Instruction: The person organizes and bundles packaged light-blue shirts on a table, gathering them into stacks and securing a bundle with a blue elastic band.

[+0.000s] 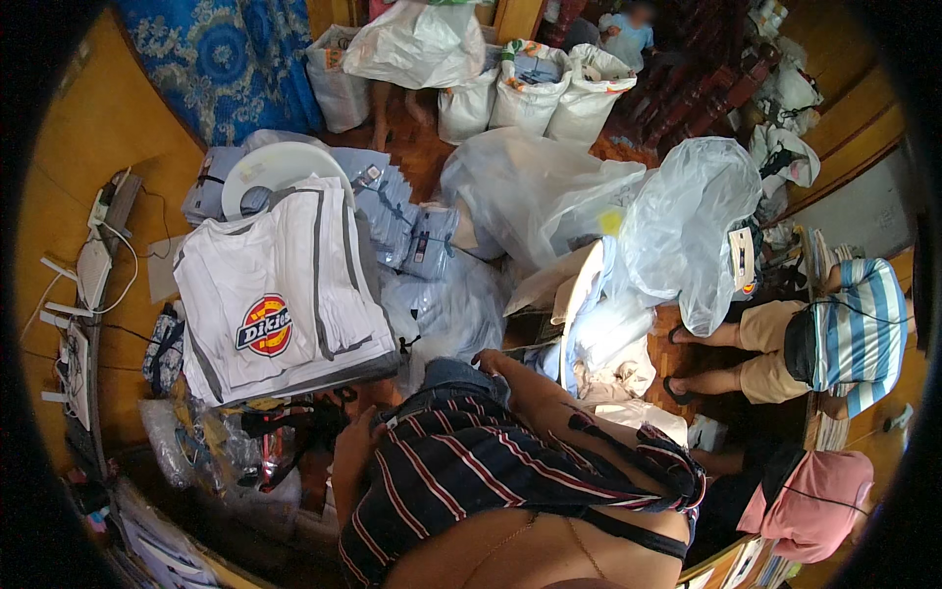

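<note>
Striped shirt (pixel 471 481) is filling the foreground; left hand (pixel 355 437) and right hand (pixel 491 361) are resting near stacked white shirts (pixel 280 304), finger positions unclear; leaning stack risks toppling.

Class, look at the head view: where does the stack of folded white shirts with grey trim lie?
The stack of folded white shirts lies left of centre in the head view, just below a round white lid and beside blue packets, up and left of the person's left hand.
</note>
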Tool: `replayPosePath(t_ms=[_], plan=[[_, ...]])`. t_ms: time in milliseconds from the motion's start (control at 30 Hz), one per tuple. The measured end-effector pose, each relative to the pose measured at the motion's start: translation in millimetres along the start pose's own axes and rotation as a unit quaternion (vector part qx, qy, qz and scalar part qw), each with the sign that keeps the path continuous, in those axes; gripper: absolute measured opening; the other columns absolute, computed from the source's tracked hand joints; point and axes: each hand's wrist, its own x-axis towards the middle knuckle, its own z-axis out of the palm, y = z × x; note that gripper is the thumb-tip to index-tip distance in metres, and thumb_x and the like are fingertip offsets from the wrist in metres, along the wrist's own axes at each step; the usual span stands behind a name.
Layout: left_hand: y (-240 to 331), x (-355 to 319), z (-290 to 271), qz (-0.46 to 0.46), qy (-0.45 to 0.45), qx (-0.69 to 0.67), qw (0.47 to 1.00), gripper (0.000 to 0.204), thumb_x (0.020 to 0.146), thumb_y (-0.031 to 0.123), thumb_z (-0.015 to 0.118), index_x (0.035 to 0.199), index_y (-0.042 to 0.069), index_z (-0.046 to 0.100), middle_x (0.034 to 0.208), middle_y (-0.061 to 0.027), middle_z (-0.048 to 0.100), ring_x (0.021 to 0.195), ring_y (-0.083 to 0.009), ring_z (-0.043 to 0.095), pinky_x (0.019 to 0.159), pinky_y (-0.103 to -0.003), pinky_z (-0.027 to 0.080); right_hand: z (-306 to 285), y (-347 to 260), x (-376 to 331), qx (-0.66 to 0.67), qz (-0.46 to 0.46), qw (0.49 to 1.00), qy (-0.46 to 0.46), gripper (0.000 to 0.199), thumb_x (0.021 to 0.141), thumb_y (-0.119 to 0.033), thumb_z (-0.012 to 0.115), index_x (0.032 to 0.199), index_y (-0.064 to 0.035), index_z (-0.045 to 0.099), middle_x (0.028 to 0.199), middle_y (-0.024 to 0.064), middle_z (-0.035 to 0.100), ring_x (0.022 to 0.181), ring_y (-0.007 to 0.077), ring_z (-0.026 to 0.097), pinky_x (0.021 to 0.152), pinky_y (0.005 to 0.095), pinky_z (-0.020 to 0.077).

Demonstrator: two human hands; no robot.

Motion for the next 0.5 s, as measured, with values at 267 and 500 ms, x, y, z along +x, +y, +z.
replayPosePath(t_ms=[267, 500], plan=[[-14, 10, 19, 0.058, 0.023, -0.135, 0.989, 0.041, 0.079, 0.027, 0.045, 0.114, 0.006, 0.04, 0.105, -0.0187, 0.048, 0.094, -0.0337, 0.047, 0.08, -0.037, 0.036, 21, 75, 53, 0.052, -0.018, 0.997, -0.056, 0.041, 0.068, -0.002, 0.052, 0.108, -0.0124, 0.05, 0.089, 0.0142, 0.056, 0.073, 0.0197, 0.055, 0.056, 0.0327, 0.0463], [-123, 15, 84, -0.197, 0.217, -0.57, 0.768, 0.042, 0.081, 0.025, 0.045, 0.113, -0.001, 0.037, 0.093, -0.0149, 0.054, 0.081, -0.0222, 0.053, 0.068, -0.03, 0.044, -50, -19, 31, 0.24, -0.054, 0.968, -0.054, 0.039, 0.07, -0.002, 0.046, 0.108, -0.0087, 0.048, 0.073, 0.0095, 0.059, 0.058, 0.0167, 0.053, 0.054, 0.0263, 0.043]])
